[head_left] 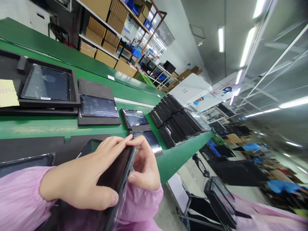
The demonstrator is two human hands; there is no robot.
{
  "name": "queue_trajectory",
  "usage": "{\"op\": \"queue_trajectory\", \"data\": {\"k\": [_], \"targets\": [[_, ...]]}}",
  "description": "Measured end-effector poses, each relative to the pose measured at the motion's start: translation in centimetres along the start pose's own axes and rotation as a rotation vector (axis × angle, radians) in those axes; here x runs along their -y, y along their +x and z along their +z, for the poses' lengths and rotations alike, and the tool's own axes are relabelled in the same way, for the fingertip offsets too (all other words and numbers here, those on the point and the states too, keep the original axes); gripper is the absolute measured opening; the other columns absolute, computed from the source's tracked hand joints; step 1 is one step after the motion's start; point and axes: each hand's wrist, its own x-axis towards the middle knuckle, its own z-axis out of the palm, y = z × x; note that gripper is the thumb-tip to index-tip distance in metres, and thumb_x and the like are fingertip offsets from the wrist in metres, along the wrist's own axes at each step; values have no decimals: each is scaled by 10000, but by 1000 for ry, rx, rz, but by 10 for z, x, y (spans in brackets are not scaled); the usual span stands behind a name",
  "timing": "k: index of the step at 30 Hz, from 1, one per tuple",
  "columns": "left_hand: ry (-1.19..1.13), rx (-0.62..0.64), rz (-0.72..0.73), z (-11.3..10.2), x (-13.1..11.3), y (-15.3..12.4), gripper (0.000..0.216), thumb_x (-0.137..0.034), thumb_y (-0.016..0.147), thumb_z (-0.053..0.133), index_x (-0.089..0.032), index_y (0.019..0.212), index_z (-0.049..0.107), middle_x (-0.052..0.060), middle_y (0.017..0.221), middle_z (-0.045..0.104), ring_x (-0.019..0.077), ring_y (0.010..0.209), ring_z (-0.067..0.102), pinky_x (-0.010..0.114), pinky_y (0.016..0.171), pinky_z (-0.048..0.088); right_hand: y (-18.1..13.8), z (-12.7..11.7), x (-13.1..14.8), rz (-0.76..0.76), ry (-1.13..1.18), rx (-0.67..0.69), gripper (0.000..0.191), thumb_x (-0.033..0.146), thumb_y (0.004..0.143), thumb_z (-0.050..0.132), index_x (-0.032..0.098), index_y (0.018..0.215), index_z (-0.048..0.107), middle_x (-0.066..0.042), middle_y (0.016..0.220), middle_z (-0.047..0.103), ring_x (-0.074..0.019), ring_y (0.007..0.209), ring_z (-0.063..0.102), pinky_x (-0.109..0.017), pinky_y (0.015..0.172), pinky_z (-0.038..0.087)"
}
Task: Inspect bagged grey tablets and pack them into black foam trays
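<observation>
Well, both hands, left hand (79,179) and right hand (144,166), grip tablet (115,176) (no legible writing).

Tablet (113,179) at near edge of desk (36,126), left hand (81,179) over its face, right hand (144,166) at its far end. Beyond it, on the desk: a boxed tablet (45,83) far left, a slip of paper (8,93) touching the box's left side. Right of that box, a tablet on a pad (98,107); further right, two smaller tablets (134,118), one before the other. A stack of trays (173,118) at the desk's right end. Shelves with cartons (103,29) stand behind the desk.
</observation>
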Motion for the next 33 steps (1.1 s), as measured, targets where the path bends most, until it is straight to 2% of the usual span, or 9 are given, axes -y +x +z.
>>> {"op": "queue_trajectory", "data": {"k": [12, 16, 18, 20, 23, 27, 29, 31, 33], "targets": [[95, 13, -132, 8, -17, -3, 1096, -238, 692, 683, -395, 1573, 50, 43, 1635, 137, 398, 1483, 213, 495, 1110, 442, -3, -8, 0, -82, 13, 144, 551, 261, 622, 910, 266, 1093, 626, 18, 779, 674, -131, 626, 624, -246, 596, 500], [171, 9, -124, 13, -20, 2, 1122, -231, 688, 694, -360, 1578, 24, 85, 1610, 174, 398, 1480, 198, 553, 1141, 386, -3, -6, 6, -52, -43, 133, 553, 461, 570, 907, 243, 1000, 635, -2, 820, 634, -146, 615, 577, -268, 563, 466], [205, 2, -141, 17, -18, 6, 1103, -258, 699, 706, -314, 1584, 50, 116, 1583, 215, 390, 1470, 216, 586, 1164, 332, -4, 0, 11, -23, -163, 14, 422, 477, 629, 858, 227, 868, 616, 9, 775, 594, -119, 584, 500, -244, 537, 410], [225, -8, -188, 23, -13, 11, 1066, -334, 735, 706, -258, 1588, 71, 149, 1584, 202, 391, 1475, 200, 613, 1177, 286, -7, 6, 13, -20, -345, -198, 272, 387, 721, 783, 214, 774, 579, 30, 706, 543, -94, 558, 415, -223, 524, 349], [269, -100, -270, 30, -4, 8, 1017, -507, 808, 645, -216, 1591, 64, 164, 1627, 83, 397, 1509, 93, 634, 1192, 223, -13, 6, 9, 54, -442, -443, 185, 318, 755, 686, 226, 812, 536, 86, 545, 424, -85, 476, 325, -212, 475, 279], [305, -350, -398, 37, 2, -35, 836, -594, 873, 545, -367, 1569, 141, 43, 1655, 67, 347, 1528, 67, 616, 1220, 147, -24, -9, 3, 100, -354, -640, 286, 359, 712, 649, 239, 922, 497, 117, 466, 388, -93, 401, 319, -206, 421, 246], [184, -530, -558, 46, 4, -68, 704, -599, 891, 512, -384, 1520, 278, 41, 1629, 170, 343, 1503, 184, 605, 1214, 182, -30, -12, 7, 28, -376, -769, 307, 368, 694, 646, 227, 934, 516, 114, 455, 398, -95, 383, 329, -206, 402, 249], [-86, -657, -733, 59, 10, -98, 598, -597, 886, 510, -277, 1390, 479, 124, 1503, 383, 368, 1387, 394, 597, 1163, 292, -35, -7, 12, -77, -407, -894, 309, 363, 682, 649, 213, 929, 539, 113, 444, 406, -93, 364, 335, -205, 383, 249], [-465, -620, -838, 76, 17, -116, 556, -584, 856, 564, -170, 1223, 608, 177, 1246, 587, 368, 1196, 566, 564, 1080, 400, -38, 6, 14, -216, -414, -1002, 295, 336, 676, 653, 203, 920, 554, 115, 443, 409, -88, 351, 344, -203, 376, 239]]}}
